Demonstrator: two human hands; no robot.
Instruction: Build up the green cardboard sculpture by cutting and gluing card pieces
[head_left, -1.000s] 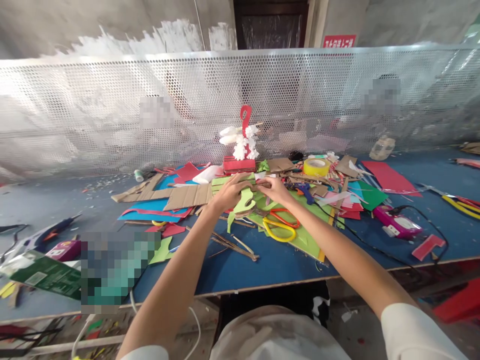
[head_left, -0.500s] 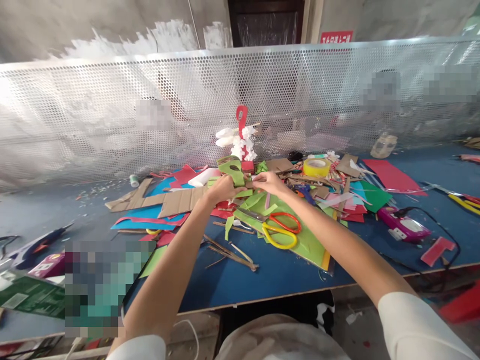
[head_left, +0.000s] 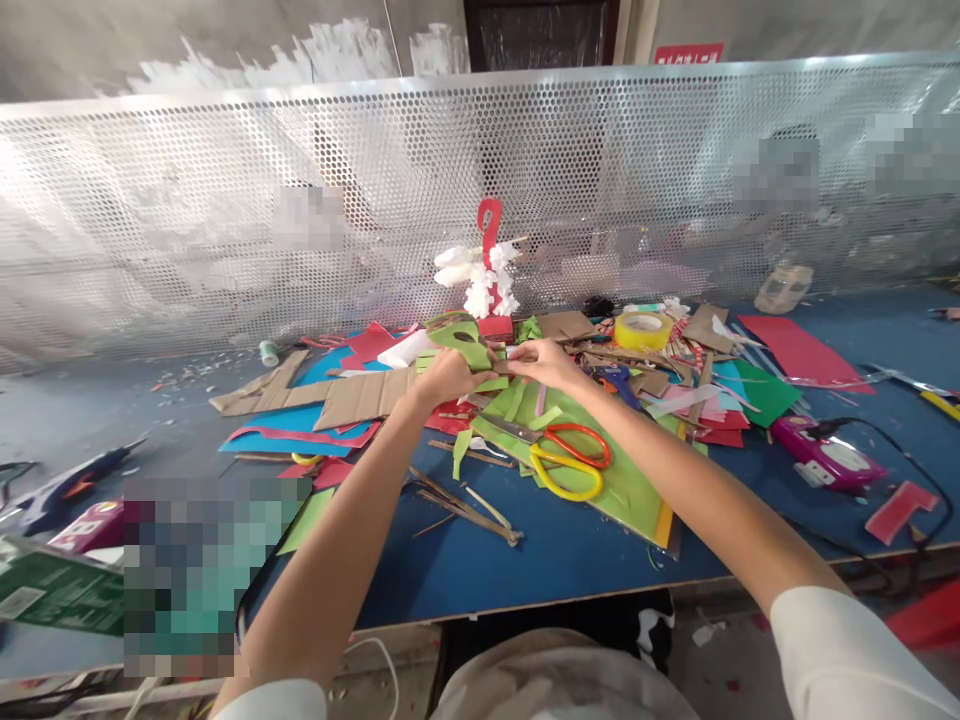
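Note:
My left hand (head_left: 448, 376) is closed on a green paper cutout (head_left: 466, 347) with a dark oval hole, low over the middle of the littered bench. My right hand (head_left: 546, 362) meets it from the right, thumb and fingers pinched at the edge of the same piece. A small brown cardboard bit (head_left: 498, 366) shows between the two hands. Just behind them stands a red paper hook shape (head_left: 489, 228) with white ruffled clusters (head_left: 501, 285) around it. In front of my right hand, orange-and-yellow-handled scissors (head_left: 571, 460) lie on a green sheet (head_left: 630, 500).
Cardboard strips (head_left: 367, 398) and blue paper (head_left: 262, 438) lie to the left. Yellow tape (head_left: 643, 330), a blue glue gun (head_left: 619, 384) and a purple device (head_left: 825, 455) with a cord are on the right. Twigs (head_left: 472, 515) lie in front; a perforated metal screen (head_left: 375, 200) runs behind.
The camera view has shifted slightly, so the bench sits a little differently in the picture. Both hands stay together at the green cutout, with hardly any visible movement.

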